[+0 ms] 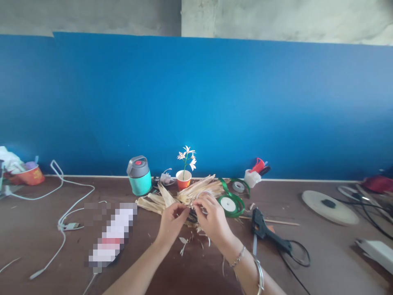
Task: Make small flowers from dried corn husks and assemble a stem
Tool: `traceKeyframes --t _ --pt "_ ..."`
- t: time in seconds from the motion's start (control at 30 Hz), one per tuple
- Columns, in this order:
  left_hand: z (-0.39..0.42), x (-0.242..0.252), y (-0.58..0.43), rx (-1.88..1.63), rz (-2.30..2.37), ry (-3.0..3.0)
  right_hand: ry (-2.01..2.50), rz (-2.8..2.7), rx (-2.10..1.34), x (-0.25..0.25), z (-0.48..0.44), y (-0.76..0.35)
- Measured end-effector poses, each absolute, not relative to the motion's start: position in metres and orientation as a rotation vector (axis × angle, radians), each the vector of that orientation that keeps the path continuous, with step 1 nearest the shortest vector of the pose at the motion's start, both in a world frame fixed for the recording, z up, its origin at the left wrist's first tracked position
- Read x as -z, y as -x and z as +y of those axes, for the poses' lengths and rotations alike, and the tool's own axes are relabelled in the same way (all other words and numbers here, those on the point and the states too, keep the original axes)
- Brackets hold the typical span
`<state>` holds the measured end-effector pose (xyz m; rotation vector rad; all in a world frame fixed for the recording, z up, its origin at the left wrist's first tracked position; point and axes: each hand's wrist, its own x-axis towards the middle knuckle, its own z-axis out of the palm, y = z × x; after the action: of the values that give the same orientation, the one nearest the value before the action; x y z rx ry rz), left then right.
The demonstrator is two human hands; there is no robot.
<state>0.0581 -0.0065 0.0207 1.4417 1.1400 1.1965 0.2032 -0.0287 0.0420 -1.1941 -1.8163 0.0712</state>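
Note:
My left hand [172, 221] and my right hand [212, 219] meet over a heap of dried corn husk strips [184, 195] on the brown table [322, 254]. Both hands pinch a thin pale husk strip [193, 203] between their fingertips. Small husk scraps [184, 242] lie just below my wrists. My right wrist wears bracelets. A red paper cup [183, 179] with a small white husk flower [187, 157] on a green stem stands behind the heap.
A teal jar with a grey lid [139, 176] stands left of the cup. Green ribbon rolls [231, 203], a black glue gun [266, 230] with its cord, a round disc [329, 205], white cables [65, 205] and a blue wall panel surround the work spot.

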Motion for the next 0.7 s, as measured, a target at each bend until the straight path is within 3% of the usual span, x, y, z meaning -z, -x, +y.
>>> traceKeyframes --t 0.7 --pt "-0.0106 -0.0204 -0.0595 -1.147 1.173 -1.527 1.214 -1.786 -0.098 -0.0387 -0.0295 -0.1998"
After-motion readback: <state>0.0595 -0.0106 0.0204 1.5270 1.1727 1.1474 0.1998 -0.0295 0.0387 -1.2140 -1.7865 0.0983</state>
